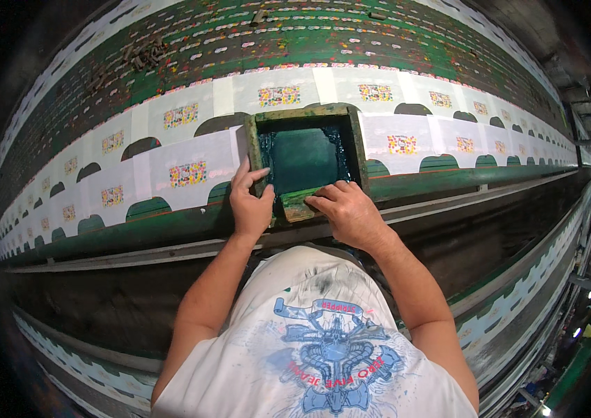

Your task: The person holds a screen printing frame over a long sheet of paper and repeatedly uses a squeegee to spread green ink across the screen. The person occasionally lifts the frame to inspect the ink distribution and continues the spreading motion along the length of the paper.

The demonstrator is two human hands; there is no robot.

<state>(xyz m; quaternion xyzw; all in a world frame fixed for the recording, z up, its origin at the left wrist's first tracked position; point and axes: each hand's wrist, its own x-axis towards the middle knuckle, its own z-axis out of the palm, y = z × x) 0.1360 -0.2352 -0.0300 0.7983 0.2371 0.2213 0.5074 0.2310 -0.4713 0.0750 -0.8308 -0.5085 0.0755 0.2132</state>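
Head view: one open wooden frame (356, 143), box-like and stained green, sits just above the middle of the picture, holding wet teal ink (306, 157); a paler teal rectangle fills its centre, with glossy, darker ink along the left and right walls. One green-smeared wooden block (297, 207) leans at the frame's near end, its upper edge meeting the ink area. Two bare hands are at work: the right hand (346, 212) pinches the block's right end between thumb and curled fingers, while the left hand (252, 202) lies over the frame's left wall, fingers spread, thumb near the block; whether it grips firmly I cannot tell. Two rows of white sheets (219, 150) curve across the picture behind and beside the frame, bearing multicoloured printed patches (187, 174); two large patches show above the frame's upper edge, but those toward the far ends are too small to count. One cluster of dark, crumpled scraps (143, 54) lies at upper left on a green, colour-flecked table (295, 42).
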